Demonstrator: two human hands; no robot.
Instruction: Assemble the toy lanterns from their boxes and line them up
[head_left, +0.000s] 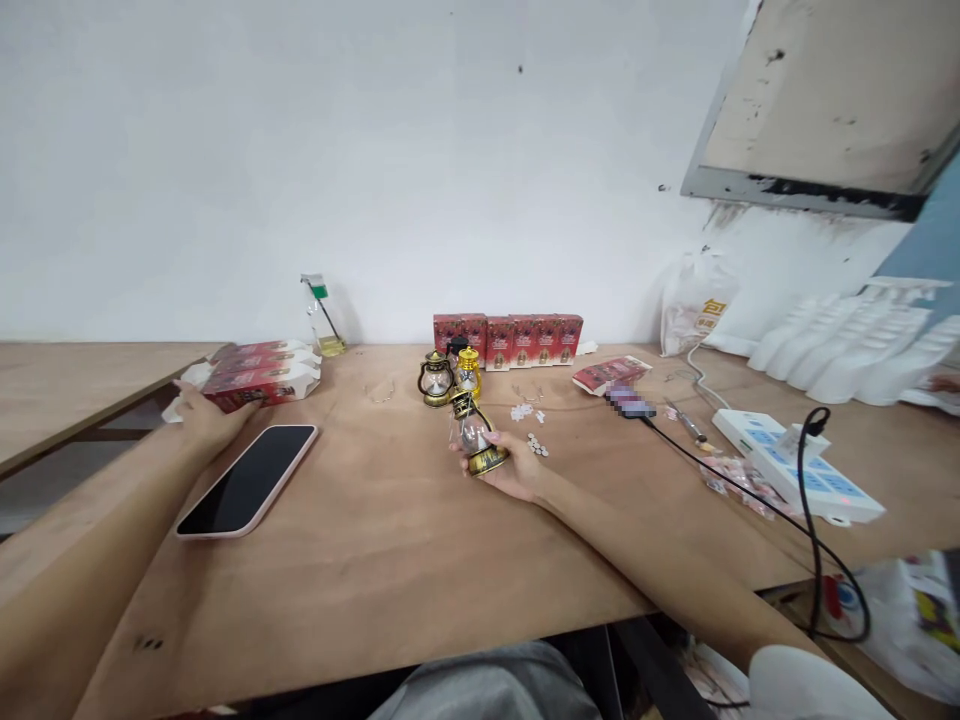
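Note:
In my right hand is a small bronze-coloured lantern with a clear globe, tilted and held just above the table, my fingers closed round its base. Right behind it, a second bronze lantern and a gold lantern stand upright, with a black-topped one partly hidden between them. Over at the left, my left hand is closed on the near end of a red cardboard box, one of several lying together with open white flaps. Some of its fingers are hidden against the box.
A phone lies near my left forearm. Red boxes stand in a row by the wall. Small coin-like discs, white bits, a screwdriver, a power strip and black cable lie rightward. A bottle stands behind.

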